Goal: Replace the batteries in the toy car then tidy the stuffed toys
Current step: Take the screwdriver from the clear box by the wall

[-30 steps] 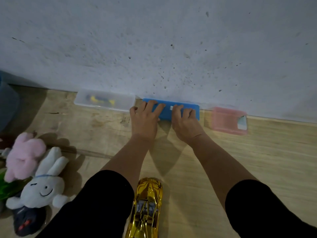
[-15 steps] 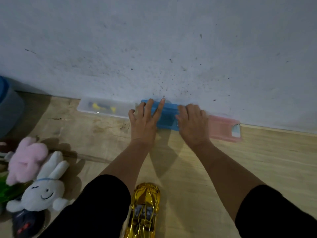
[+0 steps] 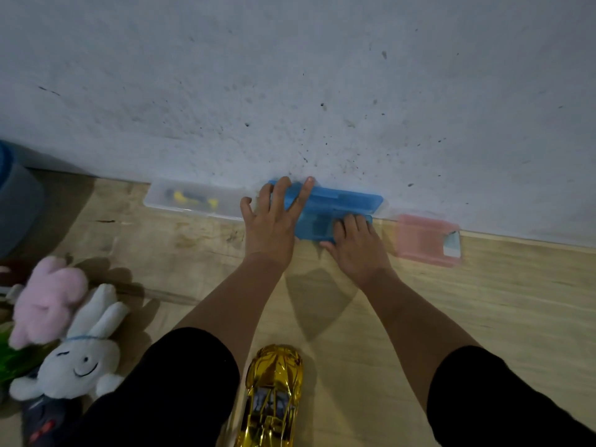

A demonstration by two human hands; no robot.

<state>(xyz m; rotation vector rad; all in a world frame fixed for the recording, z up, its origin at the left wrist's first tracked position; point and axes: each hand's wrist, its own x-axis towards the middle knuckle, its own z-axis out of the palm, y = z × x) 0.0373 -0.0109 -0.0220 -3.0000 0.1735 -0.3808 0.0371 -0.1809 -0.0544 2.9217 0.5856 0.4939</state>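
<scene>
Setting: a home interior, likely a play or storage corner. Evidence: a light wood-grain floor meets a scuffed, speckled white wall. Plush toys lie at 8 o'clock, a gold toy car at 6 o'clock. Small plastic boxes line the wall base at 12 o'clock.

Both hands on blue case against wall: left hand flat with fingers spread over its left end, right hand fingers curled on front edge. Gold toy car near bottom, white bunny and pink plush at left. Clear case and pink case flanking on wooden surface.
</scene>
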